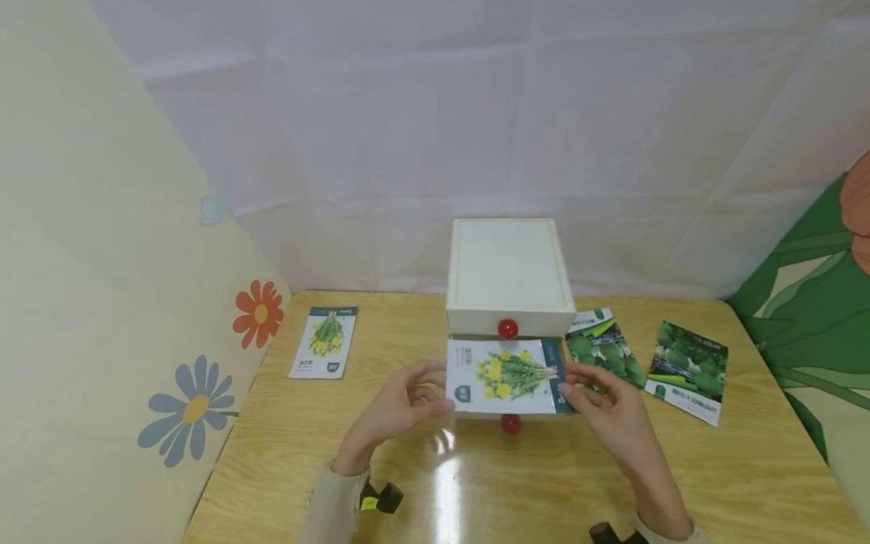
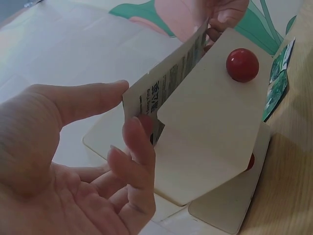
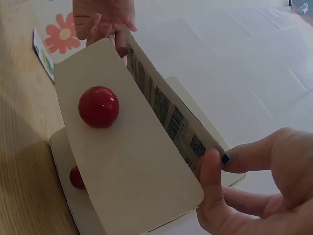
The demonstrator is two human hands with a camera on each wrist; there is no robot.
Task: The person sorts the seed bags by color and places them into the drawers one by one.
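Observation:
A seed packet (image 1: 499, 378) with yellow flowers and green stems lies sideways between both hands, picture side up. My left hand (image 1: 408, 400) pinches its left end between thumb and finger. At the dark blue end, my right hand (image 1: 612, 415) pinches it the same way. Beneath the packet, the lower drawer (image 2: 210, 107) of a small white cabinet (image 1: 510, 261) is pulled out. Its red knob (image 1: 511, 425) shows below the packet's near edge, while the drawer's inside is mostly hidden. The packet's printed back (image 3: 164, 105) faces the drawer, close behind the drawer front.
Above, the upper drawer with its red knob (image 1: 507, 329) is closed. Another yellow-flower packet (image 1: 324, 342) lies at the table's left. Two green packets, one nearer the cabinet (image 1: 605, 351) and one farther right (image 1: 688, 370), lie on the wooden table (image 1: 292, 461). White cloth hangs behind.

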